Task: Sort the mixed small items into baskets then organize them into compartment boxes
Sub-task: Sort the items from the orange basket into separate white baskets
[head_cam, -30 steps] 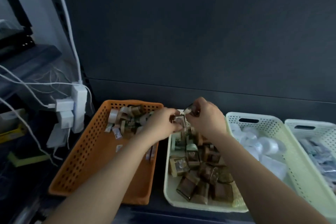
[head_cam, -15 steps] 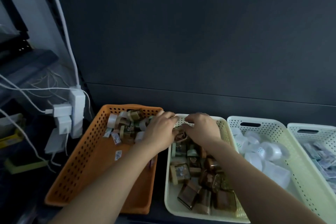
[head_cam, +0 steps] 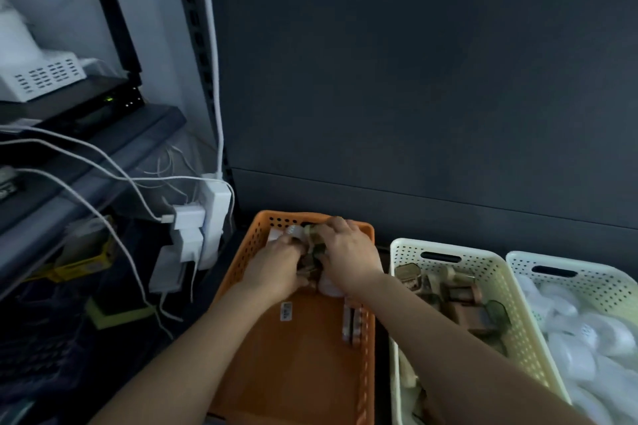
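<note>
Both of my hands are down in the far end of the orange basket (head_cam: 310,362), on a heap of mixed small items (head_cam: 312,241). My left hand (head_cam: 276,267) curls over the left side of the heap, fingers bent around pieces. My right hand (head_cam: 348,257) covers the right side, fingers bent down into the heap; what each finger holds is hidden. A small labelled packet (head_cam: 286,310) and a long brown piece (head_cam: 352,323) lie loose on the orange basket's floor. To its right stands a cream basket (head_cam: 448,254) of brown and clear boxed items (head_cam: 462,300).
A second pale basket (head_cam: 583,272) at the far right holds white round pieces (head_cam: 587,338). A white power strip with plugs (head_cam: 196,235) and loose cables hang at the left beside a dark shelf. A dark panel wall rises behind the baskets.
Both hands moved left from the cream basket's far end into the orange basket's heap. The camera shifted left and tilted up.
</note>
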The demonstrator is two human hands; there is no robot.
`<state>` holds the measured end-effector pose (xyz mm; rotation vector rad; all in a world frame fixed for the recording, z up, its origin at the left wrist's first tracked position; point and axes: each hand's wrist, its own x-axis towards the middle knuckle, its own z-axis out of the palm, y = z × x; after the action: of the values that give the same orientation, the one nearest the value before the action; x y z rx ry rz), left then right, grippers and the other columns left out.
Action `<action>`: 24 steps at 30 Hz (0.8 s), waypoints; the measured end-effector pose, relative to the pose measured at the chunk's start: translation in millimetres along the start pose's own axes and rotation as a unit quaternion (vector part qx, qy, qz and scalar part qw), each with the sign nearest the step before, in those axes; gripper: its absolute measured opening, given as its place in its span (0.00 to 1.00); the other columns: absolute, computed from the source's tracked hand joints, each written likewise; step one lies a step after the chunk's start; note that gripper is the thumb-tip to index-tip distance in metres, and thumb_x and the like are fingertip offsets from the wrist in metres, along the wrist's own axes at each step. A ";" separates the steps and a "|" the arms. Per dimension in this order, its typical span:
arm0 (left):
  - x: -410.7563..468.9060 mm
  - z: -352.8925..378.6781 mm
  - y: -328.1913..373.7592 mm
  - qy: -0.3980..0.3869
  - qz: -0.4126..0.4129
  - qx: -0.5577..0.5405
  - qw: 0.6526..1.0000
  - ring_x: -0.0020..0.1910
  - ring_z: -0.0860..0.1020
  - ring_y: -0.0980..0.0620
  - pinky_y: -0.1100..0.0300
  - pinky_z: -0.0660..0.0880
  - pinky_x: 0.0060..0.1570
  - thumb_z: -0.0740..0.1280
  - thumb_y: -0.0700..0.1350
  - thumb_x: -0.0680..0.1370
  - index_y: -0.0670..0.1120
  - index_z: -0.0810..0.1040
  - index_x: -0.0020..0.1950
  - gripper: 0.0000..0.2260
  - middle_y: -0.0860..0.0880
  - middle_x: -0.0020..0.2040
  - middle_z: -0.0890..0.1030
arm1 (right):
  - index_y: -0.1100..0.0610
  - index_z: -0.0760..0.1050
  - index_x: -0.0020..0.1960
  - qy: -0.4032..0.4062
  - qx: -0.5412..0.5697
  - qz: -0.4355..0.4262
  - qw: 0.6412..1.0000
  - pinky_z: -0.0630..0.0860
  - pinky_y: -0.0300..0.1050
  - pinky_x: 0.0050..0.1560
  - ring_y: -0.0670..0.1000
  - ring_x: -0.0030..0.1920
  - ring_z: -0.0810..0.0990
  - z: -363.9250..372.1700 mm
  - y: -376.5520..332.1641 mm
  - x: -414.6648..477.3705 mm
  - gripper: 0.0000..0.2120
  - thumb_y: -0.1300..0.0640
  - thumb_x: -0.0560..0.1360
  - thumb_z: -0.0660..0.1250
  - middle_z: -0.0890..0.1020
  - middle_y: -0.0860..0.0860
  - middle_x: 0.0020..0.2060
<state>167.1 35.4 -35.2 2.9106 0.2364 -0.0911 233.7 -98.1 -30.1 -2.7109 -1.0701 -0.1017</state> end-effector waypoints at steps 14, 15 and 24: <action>7.0 -20.4 -25.4 -0.025 0.008 -0.144 0.989 0.35 0.78 0.55 0.53 0.76 0.36 0.70 0.46 0.68 0.47 0.79 0.38 0.04 0.52 0.36 0.80 | 0.57 0.72 0.60 0.033 -0.025 0.068 0.997 0.76 0.48 0.51 0.56 0.58 0.73 13.6 -15.9 20.5 0.19 0.63 0.70 0.69 0.76 0.54 0.56; 8.5 -22.4 -24.2 -0.024 0.008 -0.154 0.988 0.35 0.78 0.56 0.54 0.75 0.35 0.70 0.47 0.68 0.48 0.79 0.38 0.04 0.53 0.36 0.79 | 0.58 0.73 0.59 0.053 0.001 0.078 0.996 0.75 0.47 0.51 0.55 0.58 0.74 9.9 -15.5 18.5 0.16 0.62 0.72 0.67 0.77 0.54 0.55; 13.8 -31.9 58.9 0.091 0.129 -0.253 0.955 0.50 0.73 0.57 0.67 0.69 0.39 0.70 0.55 0.74 0.54 0.71 0.59 0.17 0.58 0.53 0.74 | 0.56 0.74 0.61 0.284 0.096 0.201 0.933 0.73 0.49 0.48 0.57 0.53 0.75 -53.0 32.7 -34.5 0.16 0.57 0.74 0.65 0.79 0.54 0.52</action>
<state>191.9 -12.2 7.3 2.4084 -0.0847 0.2461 231.7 -156.6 10.4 -2.4216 -0.3340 -0.6295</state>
